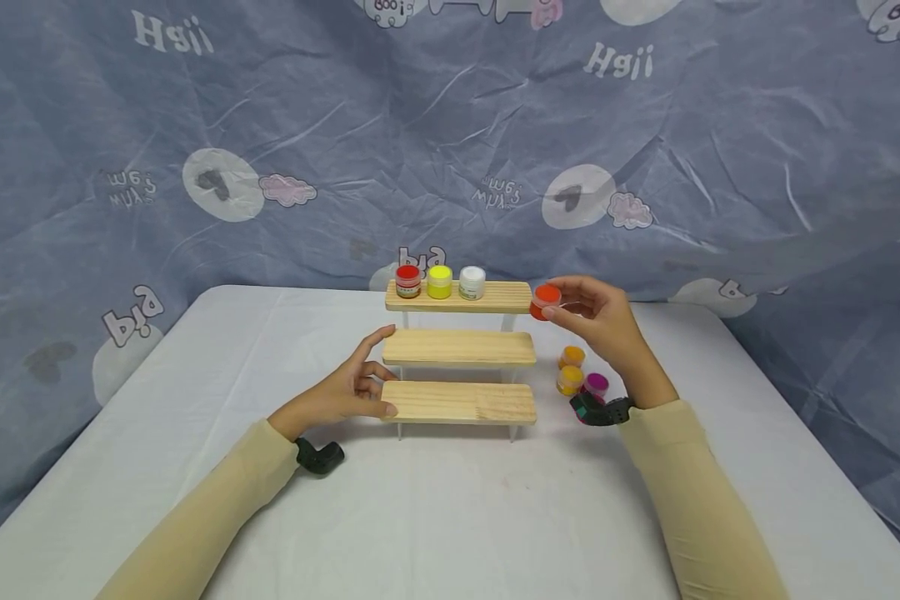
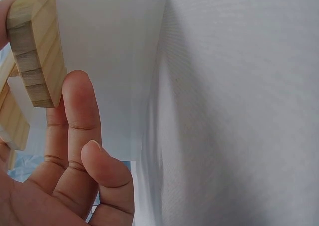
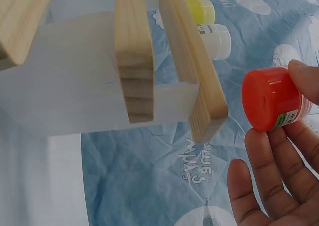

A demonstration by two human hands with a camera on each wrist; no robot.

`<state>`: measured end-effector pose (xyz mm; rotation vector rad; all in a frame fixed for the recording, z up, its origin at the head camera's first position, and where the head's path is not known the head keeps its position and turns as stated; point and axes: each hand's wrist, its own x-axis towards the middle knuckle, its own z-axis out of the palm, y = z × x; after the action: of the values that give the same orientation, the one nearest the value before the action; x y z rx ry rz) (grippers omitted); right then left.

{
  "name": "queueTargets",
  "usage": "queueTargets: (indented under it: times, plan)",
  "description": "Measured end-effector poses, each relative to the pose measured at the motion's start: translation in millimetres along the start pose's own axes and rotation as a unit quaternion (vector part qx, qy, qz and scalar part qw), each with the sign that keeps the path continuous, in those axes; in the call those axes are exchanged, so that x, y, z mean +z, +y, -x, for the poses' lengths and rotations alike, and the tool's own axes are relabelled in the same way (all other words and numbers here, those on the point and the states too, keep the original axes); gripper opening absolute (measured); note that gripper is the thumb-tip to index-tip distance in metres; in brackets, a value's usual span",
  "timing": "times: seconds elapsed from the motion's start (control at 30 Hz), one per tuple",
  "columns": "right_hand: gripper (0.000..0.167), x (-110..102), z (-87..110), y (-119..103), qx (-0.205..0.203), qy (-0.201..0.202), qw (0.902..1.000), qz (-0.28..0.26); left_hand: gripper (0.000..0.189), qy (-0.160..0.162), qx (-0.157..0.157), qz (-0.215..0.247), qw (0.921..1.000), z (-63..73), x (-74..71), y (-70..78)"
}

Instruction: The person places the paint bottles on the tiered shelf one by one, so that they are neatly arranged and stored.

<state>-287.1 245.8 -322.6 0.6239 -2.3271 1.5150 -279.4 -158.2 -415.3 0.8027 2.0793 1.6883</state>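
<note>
A three-tier wooden display stand [image 1: 459, 347] with white supports stands on the white table. My left hand [image 1: 351, 385] holds its left end: the thumb lies at the lowest shelf's edge and the index finger reaches the middle shelf. In the left wrist view, fingers [image 2: 79, 101] show beside the board's end. My right hand [image 1: 596, 321] pinches an orange-red paint jar [image 3: 271, 99] between thumb and fingers, just off the top shelf's right end. On the top shelf stand a red jar [image 1: 408, 282], a yellow jar [image 1: 439, 282] and a white jar [image 1: 472, 283].
Two orange-yellow jars [image 1: 570, 380] and a purple jar [image 1: 596, 384] stand on the table right of the stand, below my right wrist. A patterned grey-blue cloth [image 1: 450, 150] hangs behind the table [image 1: 450, 517].
</note>
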Motion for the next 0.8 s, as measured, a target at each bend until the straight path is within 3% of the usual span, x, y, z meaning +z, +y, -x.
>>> queueTargets:
  times: [0.8]
  plan:
    - [0.041, 31.7, -40.5, 1.5, 0.025, -0.028, 0.9986, 0.038, 0.121, -0.001, -0.004, -0.001, 1.0000, 0.3, -1.4, -0.1]
